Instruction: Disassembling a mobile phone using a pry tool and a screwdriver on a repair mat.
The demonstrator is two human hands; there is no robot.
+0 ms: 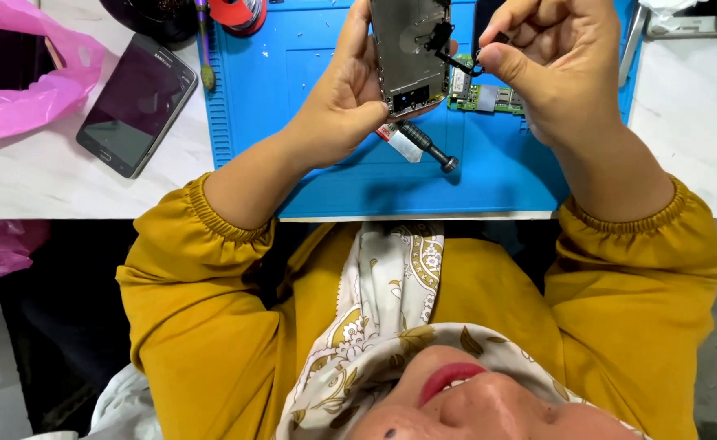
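**Opened phone frame held above blue mat**

Mustard-yellow sleeves and a patterned scarf lie nearest the lens, filling the lower half; I do not describe the face below them.

At 10 o'clock, a pink plastic bag is cut off by the left edge, with a dark smartphone just beside it, screen up on the white table. Bare tabletop lies below the phone toward the near edge.

Left hand grasps an opened phone frame upright at 12 o'clock, fingers wrapped along its left side; the frame's top is cut off. Under it, on the blue work mat, lie a small tube and a black-handled tool, touching. Open mat remains left of the hand and along the near edge.

Right hand pinches a thin black strip joined to the frame's right side; what exactly it is cannot be made out. A green circuit board is partly hidden between the hands.
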